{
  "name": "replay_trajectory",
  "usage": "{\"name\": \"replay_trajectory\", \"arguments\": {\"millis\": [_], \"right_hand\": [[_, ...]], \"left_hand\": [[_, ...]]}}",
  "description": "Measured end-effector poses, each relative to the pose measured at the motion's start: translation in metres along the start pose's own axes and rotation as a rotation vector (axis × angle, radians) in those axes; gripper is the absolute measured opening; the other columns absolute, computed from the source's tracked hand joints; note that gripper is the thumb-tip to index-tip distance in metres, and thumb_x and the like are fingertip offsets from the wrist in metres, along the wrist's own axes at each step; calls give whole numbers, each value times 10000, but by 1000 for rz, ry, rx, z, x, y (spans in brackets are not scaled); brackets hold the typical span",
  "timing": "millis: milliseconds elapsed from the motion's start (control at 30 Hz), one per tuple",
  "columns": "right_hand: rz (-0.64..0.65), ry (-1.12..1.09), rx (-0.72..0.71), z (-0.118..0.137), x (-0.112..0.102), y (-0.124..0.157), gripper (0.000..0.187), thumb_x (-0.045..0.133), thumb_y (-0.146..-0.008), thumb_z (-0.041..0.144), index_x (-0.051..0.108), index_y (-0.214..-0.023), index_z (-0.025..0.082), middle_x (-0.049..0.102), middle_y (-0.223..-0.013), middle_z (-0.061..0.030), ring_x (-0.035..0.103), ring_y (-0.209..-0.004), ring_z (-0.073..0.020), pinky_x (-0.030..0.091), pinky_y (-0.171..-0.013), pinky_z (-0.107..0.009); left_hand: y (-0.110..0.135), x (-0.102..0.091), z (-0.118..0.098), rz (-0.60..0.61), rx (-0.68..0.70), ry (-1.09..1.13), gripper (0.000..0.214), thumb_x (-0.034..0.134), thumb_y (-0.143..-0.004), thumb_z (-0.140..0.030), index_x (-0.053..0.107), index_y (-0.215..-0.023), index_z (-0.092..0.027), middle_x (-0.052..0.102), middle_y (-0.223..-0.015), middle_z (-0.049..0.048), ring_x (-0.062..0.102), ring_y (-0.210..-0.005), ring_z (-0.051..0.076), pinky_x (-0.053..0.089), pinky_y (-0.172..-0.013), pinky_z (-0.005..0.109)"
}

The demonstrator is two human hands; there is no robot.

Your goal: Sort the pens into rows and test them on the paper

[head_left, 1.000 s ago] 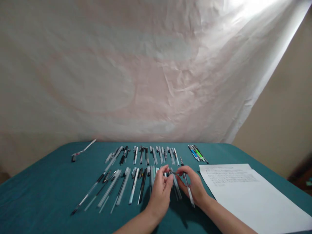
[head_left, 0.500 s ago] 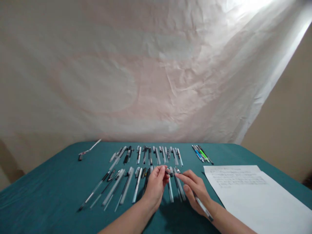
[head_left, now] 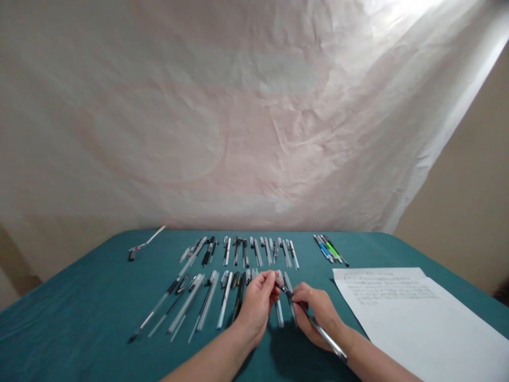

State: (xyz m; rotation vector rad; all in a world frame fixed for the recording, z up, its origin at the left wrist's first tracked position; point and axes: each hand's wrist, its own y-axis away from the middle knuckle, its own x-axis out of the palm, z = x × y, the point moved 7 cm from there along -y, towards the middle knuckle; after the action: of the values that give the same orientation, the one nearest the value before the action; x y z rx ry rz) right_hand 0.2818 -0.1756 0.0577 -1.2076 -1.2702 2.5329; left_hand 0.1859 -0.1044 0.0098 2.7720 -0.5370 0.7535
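My left hand point(head_left: 257, 303) is closed in a pinch, and a small pen part, mostly hidden, sits at its fingertips. A clear-barrelled pen point(head_left: 328, 339) with a dark grip slants through my right hand point(head_left: 318, 313), which is closed around it. Its front end points up and left and meets the left fingertips. Beneath and beside both hands lies the near row of disassembled pens, with clear barrels point(head_left: 208, 302), caps and thin refills. A light blue pen barrel point(head_left: 280, 313) shows between the hands.
A far row of pen parts point(head_left: 256, 252) lies behind. Several coloured pens point(head_left: 330, 249) rest at the back right, and a toothbrush-like stick point(head_left: 147, 243) at the back left. Paper sheets with writing point(head_left: 405, 313) cover the right side of the green-covered table point(head_left: 99, 307).
The right fingers have closed around the pen, whose front end now reaches the left fingertips; before, the index finger was stretched out. The left hand has barely moved.
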Motion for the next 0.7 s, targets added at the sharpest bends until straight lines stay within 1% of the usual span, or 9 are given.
{"name": "replay_trajectory", "arguments": {"millis": [100,167,333,433,533,700], "right_hand": [[-9,23,-4,1,1,-1,206,453,-756,95,414,-911,225,530,-719,-5,499,-560,-105,402,-546,-215],[-12,48,0,1,2,-1,194,452,-759,100,416,-907,220,539,-720,-7,506,-560,-101,403,-545,-209],[-18,130,-4,-4,9,1,138,443,-772,113,439,-876,203,550,-719,1,510,-524,-79,393,-510,-181],[-19,173,-81,-2,11,3,153,458,-786,118,434,-916,195,557,-770,-15,533,-578,-90,411,-531,-185],[-12,164,-176,4,11,3,205,453,-795,96,412,-972,191,547,-809,-29,532,-642,-104,422,-548,-194],[-5,180,-245,13,9,0,201,457,-786,66,419,-948,179,524,-809,-41,491,-660,-115,425,-567,-217]], "left_hand": [[3,5,0,53,10,-45,308,593,-739,-386,569,-917,-135,583,-730,-1,492,-590,57,390,-607,186],[4,6,0,59,19,-60,309,589,-746,-372,550,-954,-146,586,-735,-1,499,-598,62,397,-620,193],[3,4,-2,40,39,-82,277,591,-745,-357,539,-914,-144,587,-732,1,496,-600,62,397,-611,190],[4,3,-4,37,60,-93,262,583,-754,-348,536,-902,-137,587,-733,5,495,-617,64,400,-625,193],[4,3,-6,26,93,-93,259,572,-765,-347,531,-909,-136,582,-739,4,481,-611,58,391,-614,186],[7,4,-6,14,113,-103,273,575,-762,-353,536,-922,-136,583,-748,9,460,-597,54,381,-600,184]]}}
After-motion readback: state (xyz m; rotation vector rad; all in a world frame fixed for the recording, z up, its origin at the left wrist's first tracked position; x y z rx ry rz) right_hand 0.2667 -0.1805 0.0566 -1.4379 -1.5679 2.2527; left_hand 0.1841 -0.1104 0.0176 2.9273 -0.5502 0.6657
